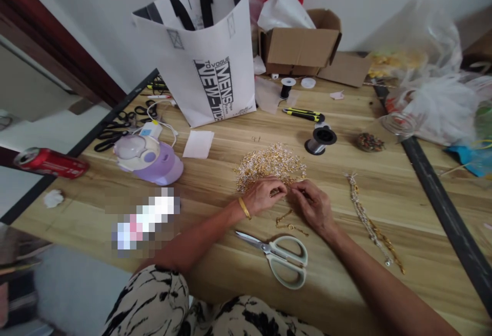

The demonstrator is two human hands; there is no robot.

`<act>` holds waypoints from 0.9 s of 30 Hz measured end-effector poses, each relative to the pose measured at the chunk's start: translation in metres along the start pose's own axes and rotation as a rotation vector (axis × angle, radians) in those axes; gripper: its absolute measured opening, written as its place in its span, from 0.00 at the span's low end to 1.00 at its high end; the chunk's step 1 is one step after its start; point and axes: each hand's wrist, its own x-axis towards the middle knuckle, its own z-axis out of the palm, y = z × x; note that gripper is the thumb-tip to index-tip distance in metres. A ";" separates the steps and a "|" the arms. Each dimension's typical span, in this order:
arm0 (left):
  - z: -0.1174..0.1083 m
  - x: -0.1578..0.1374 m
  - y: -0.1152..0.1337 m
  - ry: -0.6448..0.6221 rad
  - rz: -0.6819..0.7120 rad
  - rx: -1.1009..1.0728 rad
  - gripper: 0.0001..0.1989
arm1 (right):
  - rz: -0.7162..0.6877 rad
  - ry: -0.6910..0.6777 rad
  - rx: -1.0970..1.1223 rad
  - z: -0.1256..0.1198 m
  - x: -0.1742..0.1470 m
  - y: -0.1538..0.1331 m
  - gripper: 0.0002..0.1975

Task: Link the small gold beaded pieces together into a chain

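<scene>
Wooden table (215, 187), jar (388, 127) of mixed bits (371, 142); both hands (263, 193) (315, 205), fingers (282, 188) pinched, on what unclear.

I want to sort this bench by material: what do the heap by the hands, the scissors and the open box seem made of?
Heap: probably metal or metal-coated plastic, with glossy gold and silver glints.
Scissors: gray metallic blades, likely steel; smooth pale handles, probably plastic.
Open box: apparently cardboard, matte brown with folded flaps.
</scene>
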 end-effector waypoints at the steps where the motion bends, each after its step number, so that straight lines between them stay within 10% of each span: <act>1: -0.001 0.000 0.000 0.005 -0.021 -0.018 0.02 | 0.011 -0.002 -0.003 0.000 0.000 -0.001 0.08; 20: -0.002 -0.002 0.009 0.028 -0.038 -0.160 0.01 | -0.124 -0.027 -0.038 0.001 -0.003 -0.007 0.04; 27: -0.003 0.001 0.012 -0.022 -0.251 -0.427 0.02 | 0.024 0.009 0.048 -0.001 -0.002 -0.008 0.06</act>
